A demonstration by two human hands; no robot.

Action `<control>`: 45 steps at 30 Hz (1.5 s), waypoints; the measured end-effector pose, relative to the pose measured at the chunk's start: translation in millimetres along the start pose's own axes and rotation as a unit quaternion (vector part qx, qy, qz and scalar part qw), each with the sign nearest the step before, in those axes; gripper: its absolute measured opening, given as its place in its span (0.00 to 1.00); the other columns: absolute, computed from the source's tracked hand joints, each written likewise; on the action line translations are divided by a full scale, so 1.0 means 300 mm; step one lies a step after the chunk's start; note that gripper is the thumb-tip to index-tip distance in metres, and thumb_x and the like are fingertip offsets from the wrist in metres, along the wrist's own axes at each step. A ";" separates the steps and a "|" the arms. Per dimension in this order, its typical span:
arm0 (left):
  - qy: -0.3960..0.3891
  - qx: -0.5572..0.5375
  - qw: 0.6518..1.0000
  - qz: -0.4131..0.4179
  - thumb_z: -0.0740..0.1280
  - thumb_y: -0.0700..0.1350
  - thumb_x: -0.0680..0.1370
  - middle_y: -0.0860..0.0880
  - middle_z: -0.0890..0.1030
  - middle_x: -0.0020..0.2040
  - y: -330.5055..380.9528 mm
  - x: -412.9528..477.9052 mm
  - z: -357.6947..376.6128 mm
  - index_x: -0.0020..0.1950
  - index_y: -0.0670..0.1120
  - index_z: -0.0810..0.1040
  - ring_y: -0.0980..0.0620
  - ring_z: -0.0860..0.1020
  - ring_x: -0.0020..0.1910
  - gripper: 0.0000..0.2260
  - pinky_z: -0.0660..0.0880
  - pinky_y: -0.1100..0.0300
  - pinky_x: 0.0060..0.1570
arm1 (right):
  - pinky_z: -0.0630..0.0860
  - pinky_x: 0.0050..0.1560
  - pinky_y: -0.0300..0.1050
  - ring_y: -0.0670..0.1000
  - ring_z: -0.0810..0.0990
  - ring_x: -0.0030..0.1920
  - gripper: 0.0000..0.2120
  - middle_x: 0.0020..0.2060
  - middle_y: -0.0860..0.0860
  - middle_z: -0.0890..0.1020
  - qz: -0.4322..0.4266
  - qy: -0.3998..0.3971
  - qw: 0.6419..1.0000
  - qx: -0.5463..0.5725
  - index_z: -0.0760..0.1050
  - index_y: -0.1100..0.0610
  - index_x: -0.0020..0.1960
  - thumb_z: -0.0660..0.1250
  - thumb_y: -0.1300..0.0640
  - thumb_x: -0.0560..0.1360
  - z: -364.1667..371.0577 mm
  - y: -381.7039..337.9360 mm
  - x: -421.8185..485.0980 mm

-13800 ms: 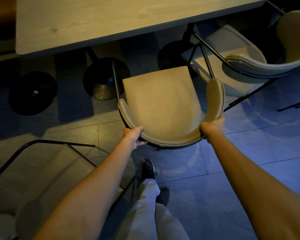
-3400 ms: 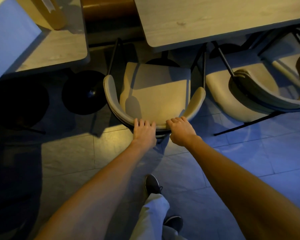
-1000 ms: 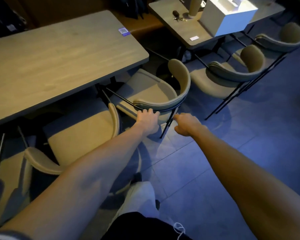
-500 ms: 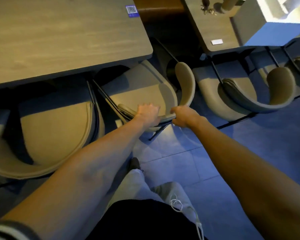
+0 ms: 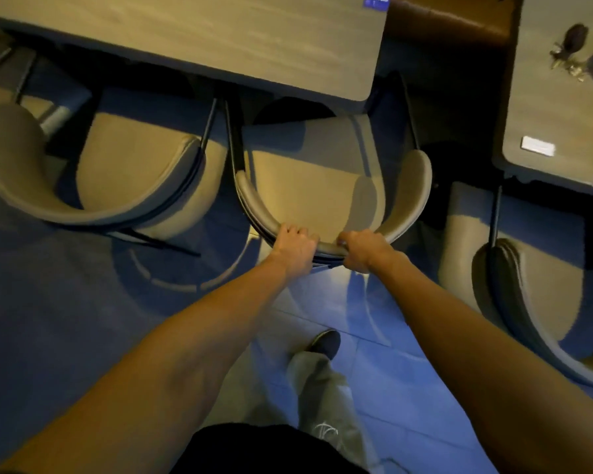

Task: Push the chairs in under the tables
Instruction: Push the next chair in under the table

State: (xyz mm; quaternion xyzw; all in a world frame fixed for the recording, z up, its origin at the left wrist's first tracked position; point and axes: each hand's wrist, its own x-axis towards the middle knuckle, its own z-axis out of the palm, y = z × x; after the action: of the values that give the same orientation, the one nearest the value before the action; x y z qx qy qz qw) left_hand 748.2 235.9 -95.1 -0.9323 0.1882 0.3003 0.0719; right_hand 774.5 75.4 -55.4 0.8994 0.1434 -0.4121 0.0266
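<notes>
A beige padded chair [image 5: 314, 186] with a curved backrest faces the long wooden table [image 5: 199, 39], its seat front just under the table's edge. My left hand [image 5: 295, 249] and my right hand [image 5: 360, 249] both grip the middle of its backrest, side by side. Left of it stands a second beige chair [image 5: 124, 179], its seat partly under the same table. A third beige chair [image 5: 534, 285] sits at the right by a smaller table [image 5: 558, 107].
Keys and small dark items [image 5: 575, 56] and a white card [image 5: 537, 146] lie on the smaller table. A brown bench [image 5: 445, 22] runs behind the tables. My leg and shoe [image 5: 322, 343] stand on the tiled floor behind the chair.
The chair I hold has swung from angled to square with the table and slid toward it. My right hand has closed on the backrest beside my left.
</notes>
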 end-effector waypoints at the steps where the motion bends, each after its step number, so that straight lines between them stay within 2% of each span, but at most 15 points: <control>1: -0.004 -0.009 1.000 -0.013 0.64 0.51 0.79 0.42 0.75 0.64 0.029 0.014 0.006 0.70 0.47 0.70 0.40 0.74 0.62 0.20 0.65 0.46 0.62 | 0.76 0.56 0.52 0.60 0.79 0.57 0.21 0.59 0.56 0.80 -0.013 0.006 1.000 -0.015 0.72 0.52 0.68 0.66 0.56 0.76 0.012 0.031 0.008; 6: -0.029 -0.048 0.997 -0.044 0.67 0.48 0.79 0.45 0.80 0.60 0.100 0.086 0.003 0.67 0.52 0.73 0.42 0.77 0.60 0.17 0.67 0.47 0.58 | 0.70 0.61 0.52 0.59 0.78 0.59 0.21 0.59 0.54 0.81 -0.051 0.037 0.994 -0.089 0.72 0.49 0.68 0.68 0.50 0.76 0.071 0.169 0.066; 10: -0.049 -0.051 0.996 -0.054 0.67 0.46 0.79 0.47 0.80 0.59 0.101 0.111 0.002 0.69 0.54 0.72 0.42 0.77 0.60 0.18 0.66 0.46 0.59 | 0.68 0.65 0.53 0.57 0.78 0.59 0.20 0.58 0.51 0.82 -0.048 0.049 0.987 -0.142 0.74 0.46 0.66 0.68 0.48 0.75 0.093 0.200 0.121; 14: -0.036 -0.041 0.996 -0.068 0.67 0.46 0.79 0.47 0.81 0.57 0.116 0.102 0.010 0.70 0.56 0.71 0.43 0.78 0.58 0.20 0.64 0.47 0.60 | 0.67 0.65 0.55 0.55 0.80 0.56 0.18 0.54 0.51 0.82 -0.056 0.028 0.986 -0.157 0.75 0.48 0.64 0.67 0.51 0.74 0.080 0.196 0.135; 21: -0.027 -0.060 0.994 -0.085 0.66 0.45 0.79 0.48 0.81 0.59 0.116 0.085 0.016 0.74 0.60 0.69 0.44 0.78 0.59 0.24 0.62 0.46 0.63 | 0.67 0.68 0.56 0.57 0.77 0.63 0.26 0.62 0.53 0.79 -0.076 0.021 0.984 -0.159 0.71 0.48 0.72 0.71 0.46 0.76 0.065 0.193 0.117; 34: -0.010 -0.047 0.997 -0.061 0.66 0.43 0.79 0.48 0.81 0.58 0.114 -0.039 0.087 0.75 0.59 0.68 0.43 0.79 0.58 0.26 0.62 0.43 0.64 | 0.77 0.51 0.49 0.57 0.81 0.58 0.21 0.58 0.53 0.81 -0.013 0.072 0.979 -0.191 0.75 0.52 0.67 0.70 0.50 0.76 0.189 0.048 0.002; 40: -0.011 -0.028 0.998 -0.047 0.67 0.43 0.79 0.49 0.81 0.57 0.114 -0.106 0.131 0.76 0.59 0.67 0.44 0.79 0.57 0.27 0.63 0.45 0.63 | 0.72 0.46 0.47 0.56 0.81 0.57 0.16 0.57 0.52 0.81 0.018 0.092 0.979 -0.181 0.75 0.53 0.66 0.65 0.58 0.79 0.269 -0.026 -0.052; 45: -0.014 -0.011 0.999 -0.030 0.68 0.43 0.78 0.49 0.82 0.56 0.111 -0.171 0.172 0.76 0.60 0.67 0.44 0.79 0.56 0.28 0.63 0.45 0.62 | 0.70 0.44 0.46 0.56 0.81 0.57 0.14 0.56 0.53 0.82 0.030 0.098 0.981 -0.164 0.77 0.53 0.64 0.64 0.60 0.79 0.339 -0.086 -0.098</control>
State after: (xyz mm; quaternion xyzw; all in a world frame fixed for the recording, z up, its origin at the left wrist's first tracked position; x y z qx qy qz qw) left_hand 669.2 233.7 -107.5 -0.9340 0.1558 0.3132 0.0731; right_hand 674.5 76.3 -98.7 0.9227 0.1841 -0.2916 0.1721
